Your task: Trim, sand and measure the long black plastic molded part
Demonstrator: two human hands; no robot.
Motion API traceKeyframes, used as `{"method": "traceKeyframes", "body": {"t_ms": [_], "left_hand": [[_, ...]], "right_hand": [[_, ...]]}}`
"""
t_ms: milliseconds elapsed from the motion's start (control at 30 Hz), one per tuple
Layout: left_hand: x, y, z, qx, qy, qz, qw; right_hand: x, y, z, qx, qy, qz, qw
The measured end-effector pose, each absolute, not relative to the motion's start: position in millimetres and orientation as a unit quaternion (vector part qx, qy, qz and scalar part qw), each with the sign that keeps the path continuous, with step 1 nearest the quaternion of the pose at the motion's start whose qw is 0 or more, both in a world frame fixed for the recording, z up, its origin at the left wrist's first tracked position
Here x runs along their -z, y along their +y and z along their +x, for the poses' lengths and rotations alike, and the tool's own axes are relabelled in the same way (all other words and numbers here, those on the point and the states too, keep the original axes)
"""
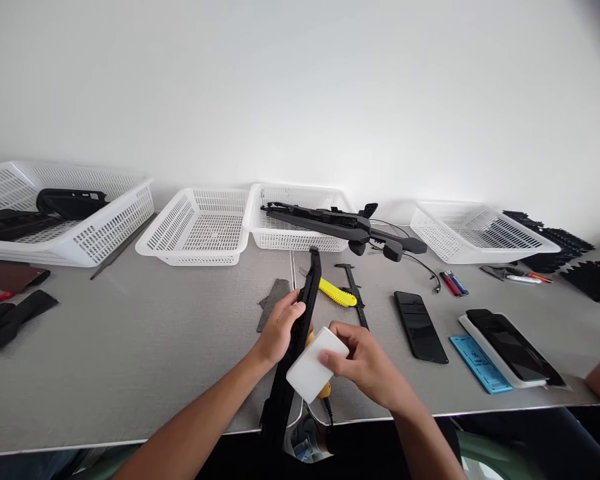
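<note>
Strip (295, 347), long and black, is the landmark here: it runs from below the desk (130, 360) edge up toward the baskets, tilted off the surface. Your left hand (280, 330) is wrapped round its middle, fingers closed on it. Your right hand (365, 363) is just right of the strip, pinching a white block (313, 370) whose face presses against the strip's side; something yellow peeks out under the block, too hidden to identify.

Beyond the strip's far tip: yellow cutter (337, 292), then a white basket (300, 217) with dark arm-like parts across it. Well right of the strip: black phone (420, 327), blue ruler (480, 363).

Judgement: step in hand looks like rubbing or wiping the strip with the block. The next move calls for a firm left grip so the strip does not twist, and for keeping the block flat along the edge while it travels.
</note>
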State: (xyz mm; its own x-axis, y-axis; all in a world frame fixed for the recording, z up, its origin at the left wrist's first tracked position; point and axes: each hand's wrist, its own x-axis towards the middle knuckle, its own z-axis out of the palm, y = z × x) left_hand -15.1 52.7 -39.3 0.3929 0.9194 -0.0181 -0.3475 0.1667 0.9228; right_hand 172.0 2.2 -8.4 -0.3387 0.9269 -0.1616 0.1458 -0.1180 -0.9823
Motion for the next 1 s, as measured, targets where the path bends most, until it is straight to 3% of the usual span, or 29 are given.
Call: {"method": "traceKeyframes", "body": {"t_ms": [167, 333, 500, 633, 733, 900, 1000], "left_hand": [[39.7, 53.4, -15.2, -0.463, 0.326, 0.471, 0.676], [40.1, 54.6, -15.6, -0.491, 0.34, 0.47, 0.649], [37.3, 56.9, -14.9, -0.53, 0.38, 0.427, 0.626], [34.5, 59.3, -15.2, -0.554, 0.417, 0.394, 0.603], [31.7, 61.3, -16.4, -0.563, 0.442, 0.378, 0.587], [26.6, 63.5, -18.5, -0.566, 0.453, 0.386, 0.57], [26.7, 64.1, -19.0, -0.558, 0.455, 0.382, 0.579]], "right_hand": [[4.8, 1.8, 174.9, -0.576, -0.574, -0.477, 0.333], [3.7, -4.4, 162.0, -0.596, -0.605, -0.482, 0.214], [10.8, -3.8, 157.7, -0.572, -0.567, -0.51, 0.303], [15.0, -5.8, 160.9, -0.622, -0.548, -0.487, 0.274], [17.4, -9.4, 164.2, -0.597, -0.53, -0.507, 0.323], [20.1, -15.4, 168.2, -0.617, -0.534, -0.494, 0.3], [20.3, -17.0, 170.8, -0.576, -0.531, -0.523, 0.335]]}}
